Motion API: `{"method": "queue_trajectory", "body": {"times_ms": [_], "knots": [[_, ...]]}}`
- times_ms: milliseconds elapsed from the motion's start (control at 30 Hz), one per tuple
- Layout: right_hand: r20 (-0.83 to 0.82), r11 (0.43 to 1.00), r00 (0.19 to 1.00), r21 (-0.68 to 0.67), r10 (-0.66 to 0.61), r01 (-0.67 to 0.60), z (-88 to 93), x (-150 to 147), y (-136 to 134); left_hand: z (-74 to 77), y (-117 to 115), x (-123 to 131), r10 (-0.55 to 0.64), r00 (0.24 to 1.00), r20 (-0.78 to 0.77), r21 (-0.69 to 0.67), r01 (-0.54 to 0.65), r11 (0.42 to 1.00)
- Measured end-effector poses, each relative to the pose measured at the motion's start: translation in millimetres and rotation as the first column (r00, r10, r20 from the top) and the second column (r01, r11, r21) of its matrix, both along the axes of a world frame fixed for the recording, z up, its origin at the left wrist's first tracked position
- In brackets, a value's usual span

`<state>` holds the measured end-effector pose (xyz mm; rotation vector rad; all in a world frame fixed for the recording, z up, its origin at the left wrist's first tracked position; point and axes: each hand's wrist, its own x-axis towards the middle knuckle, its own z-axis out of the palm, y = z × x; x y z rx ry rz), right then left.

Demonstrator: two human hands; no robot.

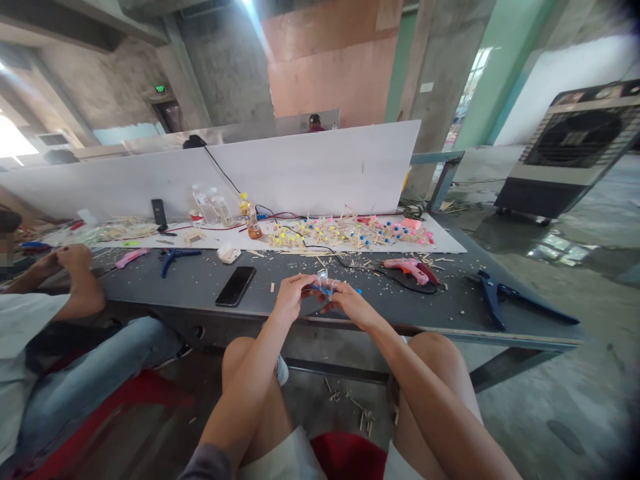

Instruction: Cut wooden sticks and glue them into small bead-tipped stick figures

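Note:
Close together above the table's front edge, both my hands grip a small clear, shiny plastic piece with blue in it (326,285); its kind is too small to make out. My left hand (294,293) has its fingertips closed on one side of it. On the other side, my right hand (350,300) pinches it with thumb and fingers. A small blue bit (359,291) shows just beyond the right fingers. A black phone (236,287) lies left of my left hand. To the right of my hands rests a pink glue gun (413,270) with a dark cord.
Many small stick pieces with yellow, blue and pink ends (345,231) are heaped on a white board (450,243). Blue cutter-like pliers (495,293) lie at the right. A bottle (251,220) stands behind. A co-worker's hands (73,257) are at the left.

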<state>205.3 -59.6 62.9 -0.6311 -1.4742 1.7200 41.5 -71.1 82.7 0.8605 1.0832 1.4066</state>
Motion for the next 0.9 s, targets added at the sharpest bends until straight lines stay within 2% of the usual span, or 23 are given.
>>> {"method": "queue_trajectory", "body": {"times_ms": [200,367,533,633,700,767,833,900], "knots": [[0.013,0.999,1.000,-0.042,0.006,-0.006,-3.0,-1,0,-5.2,4,-1,0.096,0.992,-0.080,0.035,-0.093,0.995],[-0.002,1.000,1.000,-0.002,0.016,-0.016,1.9,-4,-5,-9.0,8,-2,0.130,0.982,-0.140,0.093,-0.117,0.989],[0.031,0.985,0.988,0.085,-0.152,0.148,2.9,-5,-3,-10.0,7,2,0.210,0.963,-0.172,0.142,-0.187,0.972],[-0.003,0.959,0.961,0.064,-0.275,0.275,-1.2,-4,2,-8.5,-4,13,0.278,0.931,-0.238,0.223,-0.226,0.948],[-0.019,0.940,0.941,0.046,-0.337,0.338,-3.9,-3,5,-7.4,-14,22,0.320,0.862,-0.392,0.330,-0.193,0.924],[-0.033,0.924,0.925,0.058,-0.377,0.379,-5.6,-2,6,-7.2,-22,30,0.317,0.798,-0.512,0.404,-0.102,0.909],[-0.044,0.913,0.917,0.079,-0.397,0.400,-6.1,-1,6,-8.4,-24,36,0.247,0.815,-0.523,0.381,-0.035,0.924],[-0.058,0.915,0.919,0.081,-0.391,0.394,-5.9,-2,5,-10.7,-21,37,0.170,0.895,-0.411,0.301,-0.042,0.953]]}}
